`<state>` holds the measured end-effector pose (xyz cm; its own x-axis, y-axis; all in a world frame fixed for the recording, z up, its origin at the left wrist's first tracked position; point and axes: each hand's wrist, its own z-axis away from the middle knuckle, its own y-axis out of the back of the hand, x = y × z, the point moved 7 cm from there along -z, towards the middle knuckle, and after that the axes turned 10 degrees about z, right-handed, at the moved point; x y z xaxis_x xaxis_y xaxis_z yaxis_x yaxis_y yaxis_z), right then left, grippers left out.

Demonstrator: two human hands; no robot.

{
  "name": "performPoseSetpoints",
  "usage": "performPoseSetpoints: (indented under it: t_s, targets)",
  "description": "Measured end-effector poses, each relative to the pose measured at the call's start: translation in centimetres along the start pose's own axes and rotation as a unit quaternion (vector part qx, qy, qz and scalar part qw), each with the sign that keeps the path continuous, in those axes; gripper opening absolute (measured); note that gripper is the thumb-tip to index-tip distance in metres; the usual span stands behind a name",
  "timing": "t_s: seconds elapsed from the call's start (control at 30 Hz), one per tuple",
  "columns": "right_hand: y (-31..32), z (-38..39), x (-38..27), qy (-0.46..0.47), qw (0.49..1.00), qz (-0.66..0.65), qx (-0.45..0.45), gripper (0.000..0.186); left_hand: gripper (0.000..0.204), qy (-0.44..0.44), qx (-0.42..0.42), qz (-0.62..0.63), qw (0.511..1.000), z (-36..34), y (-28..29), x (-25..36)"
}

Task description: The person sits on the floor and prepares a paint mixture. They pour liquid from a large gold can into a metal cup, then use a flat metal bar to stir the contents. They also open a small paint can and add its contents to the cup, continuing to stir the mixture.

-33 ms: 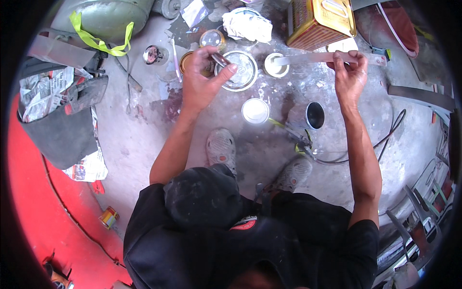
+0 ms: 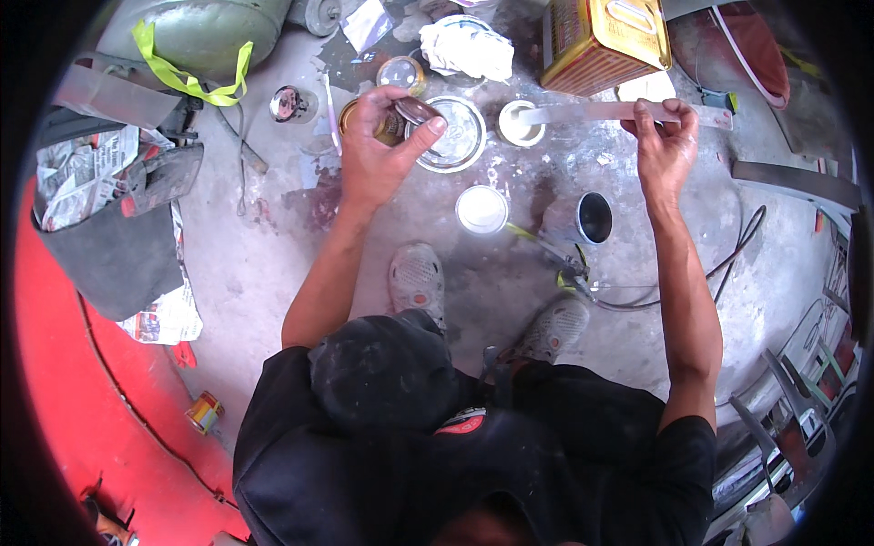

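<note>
Floor (image 2: 273,246): grey concrete, paint-stained; you squat on it, both shoes under you.
Tank (image 2: 196,32): green, far left, with a yellow strap.
Tin (image 2: 601,36): yellow, square, far side, just beyond the strip.
Pan (image 2: 455,136): round, metal, between your hands.
Left hand (image 2: 378,150): your fingers are closed around a small round lid (image 2: 417,111), held just over the pan's left edge.
Right hand (image 2: 665,146): your fingertips pinch a long flat strip (image 2: 601,112); it runs level to the left, ending over a small white cup (image 2: 521,126).
White lid (image 2: 481,209): on the floor, near your shoes.
</note>
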<state>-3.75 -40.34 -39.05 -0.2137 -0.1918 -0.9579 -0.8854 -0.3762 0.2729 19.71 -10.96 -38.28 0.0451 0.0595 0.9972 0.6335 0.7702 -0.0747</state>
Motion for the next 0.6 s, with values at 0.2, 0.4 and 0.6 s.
performPoseSetpoints:
  t_s: [0.2, 0.4, 0.6]
  targets:
    - [4.6, 1.3, -3.8, -0.028, 0.999, -0.017, 0.011, 0.039, 0.043, -0.256, -0.060, -0.344, 0.902, -0.7, -2.6, 5.0]
    - [1.1, 7.7, -7.9, 0.010, 0.994, -0.033, -0.104, 0.031, 0.042, -0.327, -0.170, -0.442, 0.818, -3.5, -7.4, 4.2]
    - [-4.0, 14.9, -6.6, 0.226, 0.933, 0.206, -0.191, 0.025, 0.039, -0.260, -0.325, -0.479, 0.773, -4.0, -13.3, -0.2]
